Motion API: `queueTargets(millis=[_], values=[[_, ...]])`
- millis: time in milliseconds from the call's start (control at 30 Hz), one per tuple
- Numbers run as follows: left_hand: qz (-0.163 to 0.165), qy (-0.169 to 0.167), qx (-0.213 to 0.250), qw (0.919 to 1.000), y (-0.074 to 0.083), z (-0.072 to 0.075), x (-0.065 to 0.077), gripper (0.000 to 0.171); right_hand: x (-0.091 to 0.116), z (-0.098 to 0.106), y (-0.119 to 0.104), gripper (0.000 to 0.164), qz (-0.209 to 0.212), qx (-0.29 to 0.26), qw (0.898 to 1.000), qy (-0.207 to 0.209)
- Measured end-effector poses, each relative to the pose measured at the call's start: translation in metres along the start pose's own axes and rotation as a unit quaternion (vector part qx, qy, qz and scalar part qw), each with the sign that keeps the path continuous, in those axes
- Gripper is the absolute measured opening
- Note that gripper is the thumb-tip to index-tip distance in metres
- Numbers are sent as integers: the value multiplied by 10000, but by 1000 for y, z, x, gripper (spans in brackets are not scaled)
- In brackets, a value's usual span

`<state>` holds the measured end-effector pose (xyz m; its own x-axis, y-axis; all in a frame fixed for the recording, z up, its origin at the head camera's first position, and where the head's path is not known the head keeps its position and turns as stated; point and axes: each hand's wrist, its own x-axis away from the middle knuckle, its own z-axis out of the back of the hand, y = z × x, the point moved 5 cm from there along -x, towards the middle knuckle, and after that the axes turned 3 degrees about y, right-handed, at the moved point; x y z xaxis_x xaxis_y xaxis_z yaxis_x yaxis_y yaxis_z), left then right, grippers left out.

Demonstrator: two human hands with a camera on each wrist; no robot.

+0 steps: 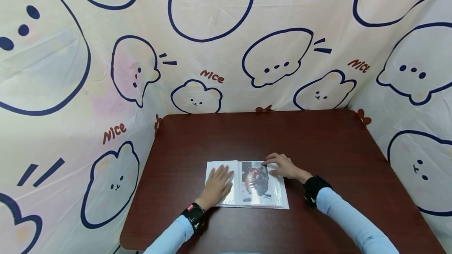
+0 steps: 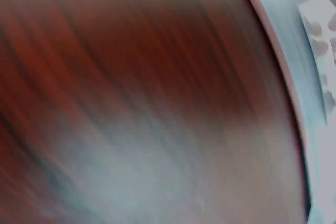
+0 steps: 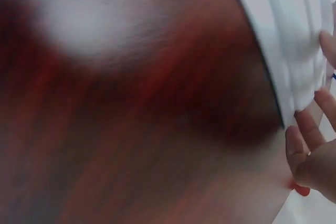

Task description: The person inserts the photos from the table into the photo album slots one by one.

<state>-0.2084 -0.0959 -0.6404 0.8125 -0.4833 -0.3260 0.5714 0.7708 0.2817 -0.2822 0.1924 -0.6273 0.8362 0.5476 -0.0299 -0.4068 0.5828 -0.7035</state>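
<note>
A photo album (image 1: 280,195) with glossy clear sleeves lies open on the table. Its right page shows a picture (image 1: 256,181) of a rounded, reddish-grey figure, while the left page looks mostly white. My left hand (image 1: 217,183) rests palm down across the left page, fingers straight. Up at the top right corner of the right page, my right hand (image 1: 283,166) touches the sheet with loosely bent, spread fingers. In the right wrist view the fingers (image 3: 310,132) meet the white edge of the album (image 3: 286,40). The left wrist view is blurred, with the album's edge (image 2: 294,40) at its right.
The dark red-brown table (image 1: 247,136) has a glossy, wood-grained top with rounded corners. Behind and beside it hangs a pale cloth (image 1: 226,58) printed with cartoon bear outlines. Black bands (image 1: 316,189) circle both wrists over light blue sleeves (image 1: 353,218).
</note>
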Motion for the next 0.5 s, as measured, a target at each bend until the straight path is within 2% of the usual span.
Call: queueTargets(millis=[67, 100, 167, 233, 333, 400, 433, 500], values=[[736, 141, 352, 9966, -10, 8, 7, 47, 9, -3, 3, 38, -12, 89, 10000, -4], [1141, 195, 620, 9913, -15, 12, 10, 48, 13, -4, 4, 39, -14, 115, 9999, 9], [1961, 342, 1180, 9729, -24, 20, 15, 50, 18, -6, 6, 40, -19, 126, 9999, 53], [2766, 418, 1775, 9435, -31, 29, 16, 50, 21, -6, 7, 39, 3, 80, 9999, 139], [3727, 424, 2569, 8907, -40, 37, 15, 52, 21, -6, 7, 37, 93, -12, 9994, 327], [4161, 323, 3167, 8517, -44, 38, 13, 54, 21, -6, 7, 37, 176, -36, 9988, 447], [4309, 289, 3398, 8355, -46, 38, 12, 55, 21, -6, 8, 36, 201, -23, 9986, 491], [4509, 233, 3602, 8163, -49, 36, 11, 56, 20, -9, 9, 36, 211, -26, 9984, 515]])
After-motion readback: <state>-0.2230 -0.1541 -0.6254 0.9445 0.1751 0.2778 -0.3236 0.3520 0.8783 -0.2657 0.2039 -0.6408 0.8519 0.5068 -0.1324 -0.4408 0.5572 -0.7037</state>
